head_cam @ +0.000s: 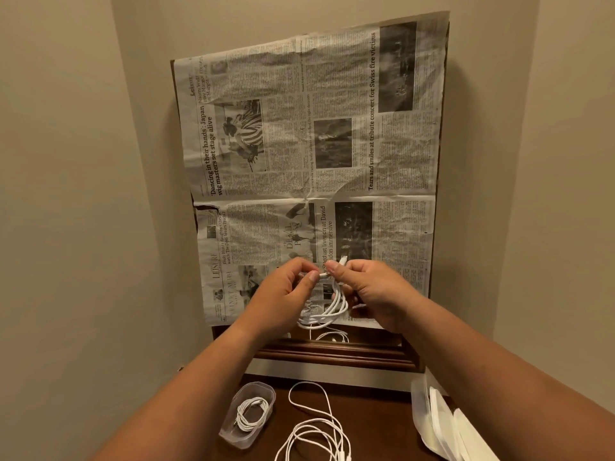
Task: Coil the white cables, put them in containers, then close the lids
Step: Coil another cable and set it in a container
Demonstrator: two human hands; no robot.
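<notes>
White cable coil (pixel 327 309), fingers of left hand (pixel 283 294) pinching its end, fingers of right hand (pixel 376 291) gripping its loops

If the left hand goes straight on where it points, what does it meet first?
Probably the right hand, close ahead of the left hand; both pinch the same white cable. Depth is uncertain.

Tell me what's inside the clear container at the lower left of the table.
One coiled white cable lies inside the clear container, which has no lid on. The container floor beneath the coil is covered, so anything under the loops cannot be seen.
</notes>
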